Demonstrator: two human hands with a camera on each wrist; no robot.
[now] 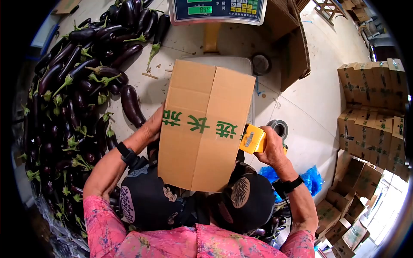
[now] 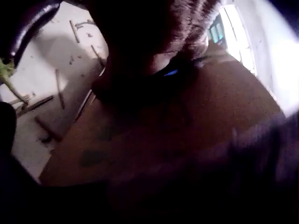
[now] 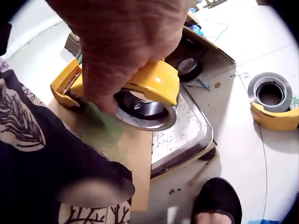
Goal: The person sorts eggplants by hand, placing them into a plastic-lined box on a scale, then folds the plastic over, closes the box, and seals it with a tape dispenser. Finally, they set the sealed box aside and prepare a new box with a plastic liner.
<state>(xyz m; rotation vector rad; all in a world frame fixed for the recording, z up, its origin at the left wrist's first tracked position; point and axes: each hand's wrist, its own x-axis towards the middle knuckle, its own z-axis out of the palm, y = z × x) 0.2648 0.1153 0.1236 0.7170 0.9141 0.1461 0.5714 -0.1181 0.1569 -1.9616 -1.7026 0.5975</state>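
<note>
A cardboard box point(image 1: 202, 129) with green characters lies across the person's lap, its upper part over a metal weighing platform point(image 1: 243, 64). Against the box's left side is the left hand point(image 1: 155, 122), its fingers hidden by the box; the left wrist view shows this hand point(image 2: 159, 37) dark, touching the cardboard point(image 2: 154, 135). At the right edge of the box, the right hand point(image 1: 273, 148) grips a yellow tape dispenser point(image 1: 253, 139). In the right wrist view the fingers of the right hand point(image 3: 131, 42) curl round the dispenser point(image 3: 156, 81), which holds a tape roll point(image 3: 145, 112).
Eggplants point(image 1: 81, 86) are heaped at the left. Beyond the box stands a scale display point(image 1: 217, 10), with an upright carton point(image 1: 294, 56) beside it. A second tape dispenser point(image 3: 275, 116) lies on the floor at right, near blue plastic point(image 1: 312, 180). Stacked boxes point(image 1: 372, 86) stand far right.
</note>
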